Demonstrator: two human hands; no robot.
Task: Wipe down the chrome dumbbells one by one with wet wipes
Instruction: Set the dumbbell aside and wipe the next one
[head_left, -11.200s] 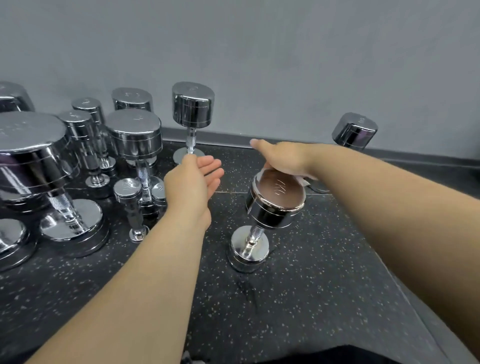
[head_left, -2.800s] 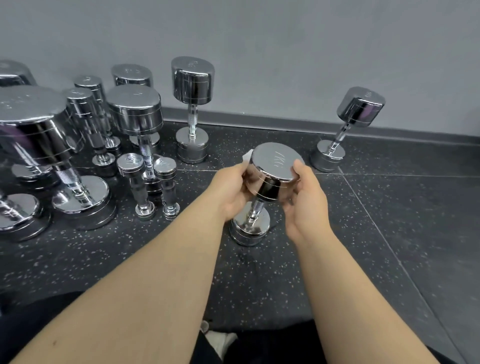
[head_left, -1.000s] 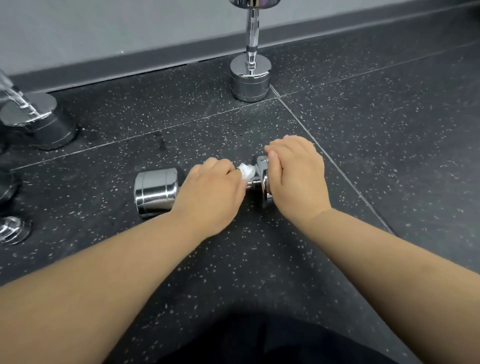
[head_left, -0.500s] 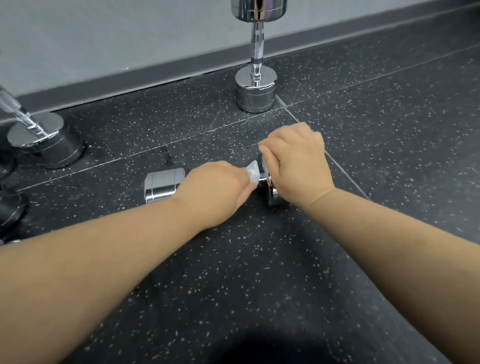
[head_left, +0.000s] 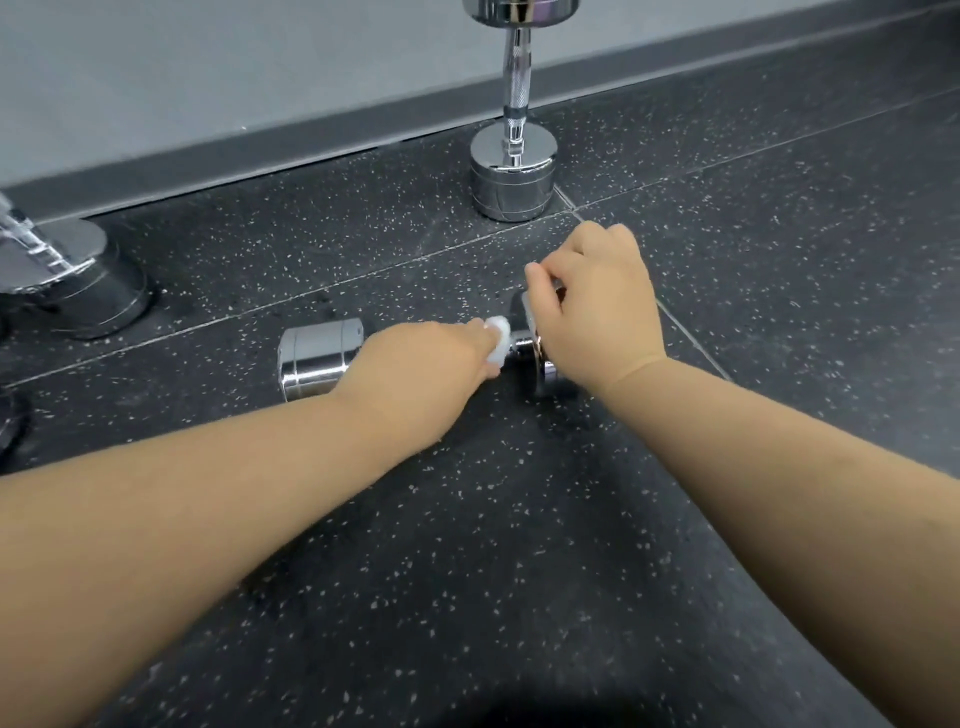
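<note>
Chrome dumbbell (head_left: 317, 358) lies on its side on the speckled black floor (head_left: 467, 545), near the middle and roughly parallel to the wall edge. Finish is mirror-bright, and the round left head is fully exposed, with fine grooves ringing it. The handle is hidden beneath my left hand (head_left: 415, 364), and the right head is mostly covered. My left hand lies over the handle, fingers pinching a bunched white wet wipe (head_left: 497, 338) against the inner side of the right head. My right hand (head_left: 597, 312) is curled over that head, gripping it. A second dumbbell (head_left: 514, 171) stands upright just behind, near the baseboard. A third dumbbell (head_left: 78, 275) stands at the floor's left edge, partly out of frame.
</note>
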